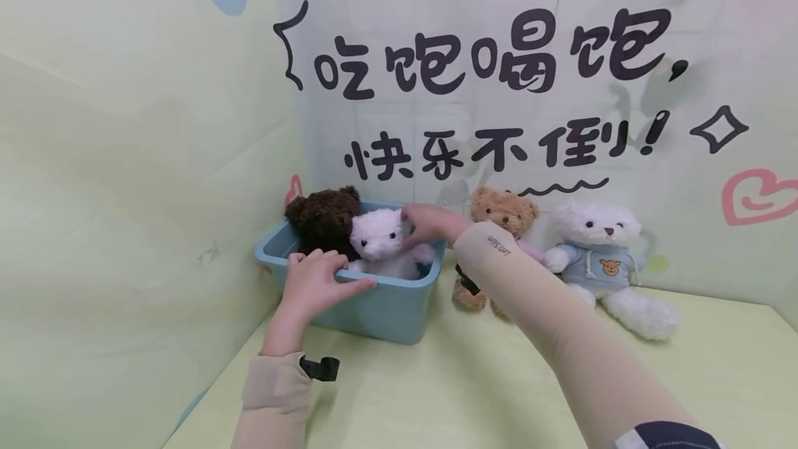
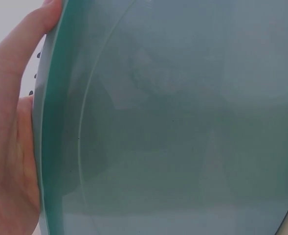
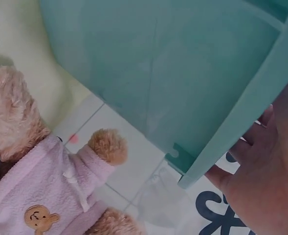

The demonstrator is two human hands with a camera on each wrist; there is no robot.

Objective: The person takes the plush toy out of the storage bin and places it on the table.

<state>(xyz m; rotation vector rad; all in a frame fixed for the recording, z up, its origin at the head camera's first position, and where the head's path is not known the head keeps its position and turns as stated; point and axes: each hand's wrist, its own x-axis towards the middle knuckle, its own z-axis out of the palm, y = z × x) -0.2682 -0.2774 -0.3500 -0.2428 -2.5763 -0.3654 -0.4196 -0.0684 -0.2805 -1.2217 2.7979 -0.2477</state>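
From where I stand, it comes down to one small white bear, upright in the blue tub and facing the person. The right hand is the nearer one: it curves against the right side of the bear's head, so the bear lies just to its left. Whether those fingers pinch the fur or only touch it, I can't tell. The left hand is clamped over the tub's near rim, thumb along the edge, with the bear on its far right side.

The tub's long axis runs left to right, its right end a little nearer the person. A dark brown bear fills the left part, beside the white one. Outside, right of the tub, a tan bear in pink sits partly behind the right sleeve; farther right is a white bear in a blue hoodie.
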